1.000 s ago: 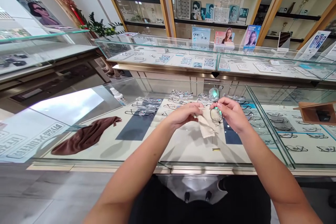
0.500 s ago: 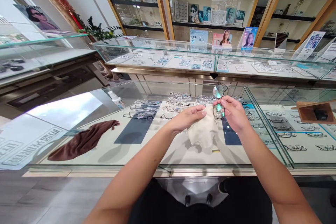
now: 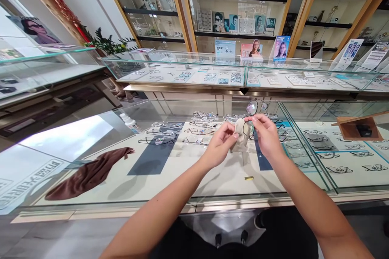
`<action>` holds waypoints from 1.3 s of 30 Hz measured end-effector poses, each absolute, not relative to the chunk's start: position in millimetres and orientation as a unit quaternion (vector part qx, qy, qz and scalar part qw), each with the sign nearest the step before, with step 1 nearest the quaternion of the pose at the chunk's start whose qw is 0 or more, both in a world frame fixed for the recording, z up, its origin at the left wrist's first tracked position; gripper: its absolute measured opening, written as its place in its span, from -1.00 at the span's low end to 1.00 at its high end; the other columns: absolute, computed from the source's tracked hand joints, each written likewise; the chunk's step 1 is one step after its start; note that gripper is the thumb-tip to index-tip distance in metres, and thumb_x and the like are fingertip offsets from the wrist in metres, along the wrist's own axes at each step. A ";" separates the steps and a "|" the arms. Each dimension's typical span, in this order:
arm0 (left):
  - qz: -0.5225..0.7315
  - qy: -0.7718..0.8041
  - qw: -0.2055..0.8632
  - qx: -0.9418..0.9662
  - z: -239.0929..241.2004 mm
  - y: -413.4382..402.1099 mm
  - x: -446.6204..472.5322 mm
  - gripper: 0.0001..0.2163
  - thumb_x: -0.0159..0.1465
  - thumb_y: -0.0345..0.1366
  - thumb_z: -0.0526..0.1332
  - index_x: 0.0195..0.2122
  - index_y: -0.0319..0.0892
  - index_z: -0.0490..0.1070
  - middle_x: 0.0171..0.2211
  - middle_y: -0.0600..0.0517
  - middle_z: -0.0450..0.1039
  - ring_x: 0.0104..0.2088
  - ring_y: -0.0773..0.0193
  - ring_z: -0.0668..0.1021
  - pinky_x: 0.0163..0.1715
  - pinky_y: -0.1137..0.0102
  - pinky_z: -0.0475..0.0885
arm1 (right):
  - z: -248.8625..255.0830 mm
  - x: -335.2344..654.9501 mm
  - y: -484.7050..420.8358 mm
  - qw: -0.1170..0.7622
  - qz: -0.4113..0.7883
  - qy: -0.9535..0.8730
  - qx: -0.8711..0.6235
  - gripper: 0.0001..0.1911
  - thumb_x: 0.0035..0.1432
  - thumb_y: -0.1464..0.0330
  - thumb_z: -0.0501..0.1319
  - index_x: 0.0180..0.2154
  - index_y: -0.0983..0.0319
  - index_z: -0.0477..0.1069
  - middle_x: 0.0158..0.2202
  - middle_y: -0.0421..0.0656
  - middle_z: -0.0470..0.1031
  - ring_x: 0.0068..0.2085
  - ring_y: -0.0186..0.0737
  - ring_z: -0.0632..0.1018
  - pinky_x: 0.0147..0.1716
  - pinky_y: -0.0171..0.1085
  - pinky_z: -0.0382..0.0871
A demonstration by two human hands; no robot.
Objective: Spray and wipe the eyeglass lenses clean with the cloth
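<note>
Above the glass counter, my right hand (image 3: 266,132) pinches a pair of eyeglasses (image 3: 252,108) by the frame, with one round lens up and the other lower down. My left hand (image 3: 223,142) is closed on a cream cleaning cloth (image 3: 241,142), bunched up against the lower lens and partly covering it. The fingertips of both hands are close together at the frame. Under the hands, a small yellow strip (image 3: 249,178) lies on the counter.
A brown cloth (image 3: 89,174) lies on the left of the glass display counter (image 3: 188,188), and a white bottle (image 3: 129,122) stands behind it. A brown tray (image 3: 359,128) sits at the right. Rows of eyeglasses (image 3: 161,140) show under the glass.
The cream cloth hung loose beside the lens before; now it is gathered up around the lower lens. My left hand has turned and closed in. The view has shifted slightly.
</note>
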State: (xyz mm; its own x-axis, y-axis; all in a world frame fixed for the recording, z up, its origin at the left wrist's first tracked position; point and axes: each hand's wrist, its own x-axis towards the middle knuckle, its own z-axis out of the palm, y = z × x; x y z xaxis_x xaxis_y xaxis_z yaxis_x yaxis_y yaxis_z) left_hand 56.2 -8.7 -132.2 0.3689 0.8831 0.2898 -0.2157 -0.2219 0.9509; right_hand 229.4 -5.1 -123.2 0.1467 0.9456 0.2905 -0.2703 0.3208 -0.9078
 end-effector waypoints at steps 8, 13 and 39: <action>0.550 0.286 0.444 0.647 -137.8 -12.7 63.1 -0.72 0.35 -0.01 0.31 -0.27 -0.13 0.51 -0.05 -0.12 0.48 -0.03 0.11 0.51 -0.09 0.32 0.44 | -128.0 219.2 -14.0 0.645 0.468 -0.487 -0.357 -0.66 0.08 -0.01 0.47 -0.34 0.08 0.54 -0.26 -0.18 0.67 -0.18 -0.13 0.60 0.00 -0.13 0.46; 0.561 0.293 0.490 0.599 -145.1 -14.0 71.4 -0.62 0.22 -0.10 0.46 -0.06 -0.09 0.38 -0.01 -0.07 0.46 -0.12 0.24 0.53 -0.24 0.43 0.46 | -127.6 214.1 -18.3 0.638 0.479 -0.481 -0.363 -0.62 0.00 -0.04 0.51 -0.38 0.08 0.54 -0.29 -0.19 0.63 -0.17 -0.12 0.58 -0.05 -0.16 0.45; 0.546 0.321 0.553 0.541 -140.5 -14.8 76.2 -0.46 0.13 0.22 0.43 -0.19 -0.19 0.52 -0.41 0.06 0.48 -0.39 0.31 0.44 -0.36 0.42 0.37 | -127.8 202.4 -25.5 0.627 0.572 -0.427 -0.312 -0.72 -0.07 0.08 0.56 -0.44 0.07 0.61 -0.31 -0.22 0.58 -0.25 -0.20 0.53 -0.16 -0.22 0.44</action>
